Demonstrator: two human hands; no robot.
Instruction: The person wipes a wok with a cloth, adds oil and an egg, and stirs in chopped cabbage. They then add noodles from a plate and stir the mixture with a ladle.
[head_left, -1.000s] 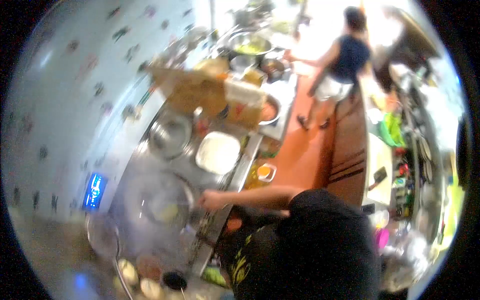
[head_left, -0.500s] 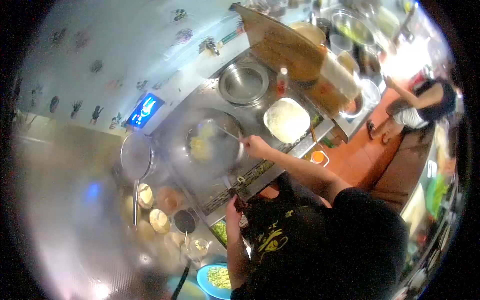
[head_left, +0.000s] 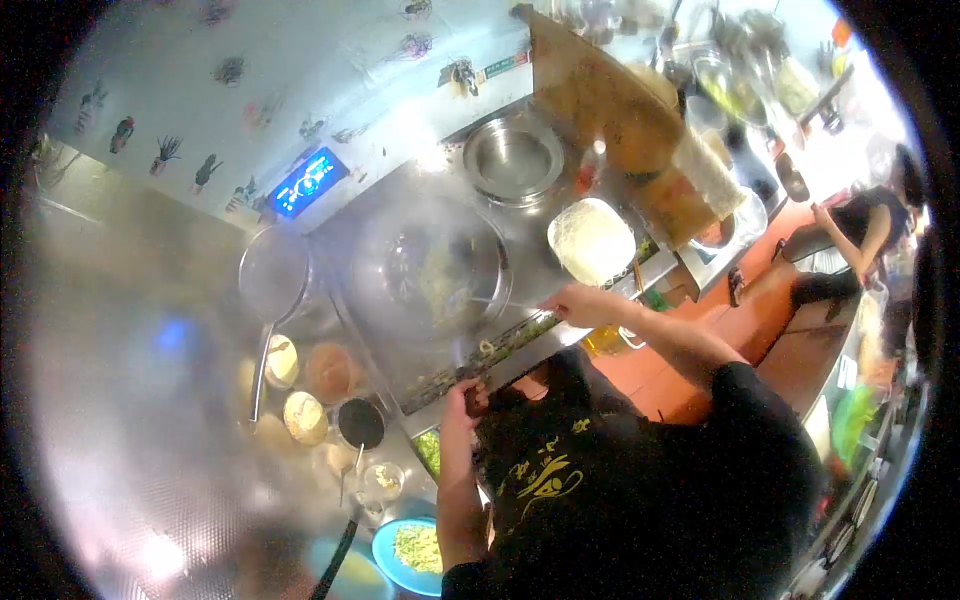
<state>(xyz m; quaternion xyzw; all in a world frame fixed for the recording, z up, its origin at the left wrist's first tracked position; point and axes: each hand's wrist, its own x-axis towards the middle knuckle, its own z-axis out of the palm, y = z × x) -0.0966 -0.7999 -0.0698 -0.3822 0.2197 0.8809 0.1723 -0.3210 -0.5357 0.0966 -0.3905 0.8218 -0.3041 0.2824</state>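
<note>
A large wok [head_left: 375, 275] stands on the steel stove, veiled by steam, with yellowish food [head_left: 437, 283] in it. My left hand [head_left: 468, 397] is closed around the wok handle at the stove's front edge. To the right of the wok, my right hand [head_left: 580, 304] grips the handle of a ladle [head_left: 492, 302], whose head reaches into the wok beside the food and is blurred by steam. A white square container [head_left: 591, 241] with pale contents sits just beyond my right hand.
Behind the wok is a metal pot [head_left: 513, 160]; a strainer [head_left: 275, 275] lies at left. Small bowls and a blue plate [head_left: 385, 550] of shredded food stand lower left. A brown board [head_left: 600, 100] rises behind. Another person [head_left: 865, 235] is at far right.
My right hand has moved nearer the stove's front edge, and the ladle head has come down toward the near side of the wok. The camera view has shifted and the other person has changed posture.
</note>
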